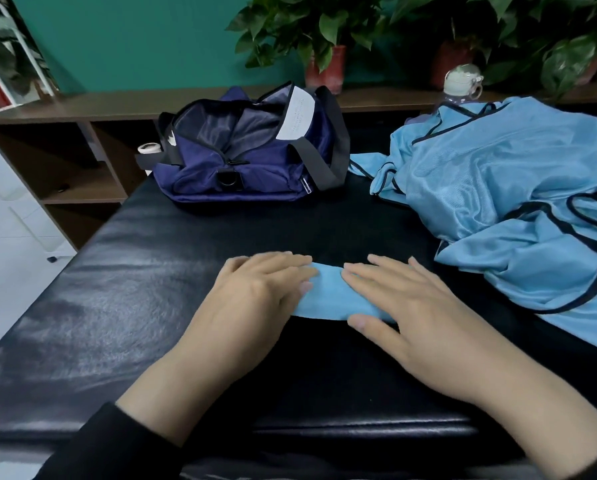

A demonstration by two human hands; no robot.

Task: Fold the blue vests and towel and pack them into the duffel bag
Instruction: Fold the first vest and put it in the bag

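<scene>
Head view. Both forearms reach forward and inward over the black padded table (123,289), palms down. The left hand (255,292) lies flat with its fingers straight and held close together, pointing toward the right; its fingertips rest on the left end of the folded blue towel (328,297). The right hand (404,306) is likewise flat, fingers straight and slightly spread, pointing toward the left and away from the body, pressing on the right part of the towel; its thumb lies along the towel's near edge. Neither hand curls round or pinches the cloth. A black sleeve (117,448) covers the left forearm near the bottom edge.

The towel is a narrow folded strip whose long axis runs left to right across the table, parallel to the near table edge. It lies between and beneath the two hands, only its middle part showing.

The pile of blue vests (518,188), light blue mesh with dark trim, lies unfolded at the right of the table, well apart from the towel. The navy duffel bag (252,150) stands at the far side of the table, its zip open and black strap draped over its right end. A water bottle (461,84) stands behind the vests; potted plants (324,32) line the brown shelf (92,109) before a green wall.
</scene>
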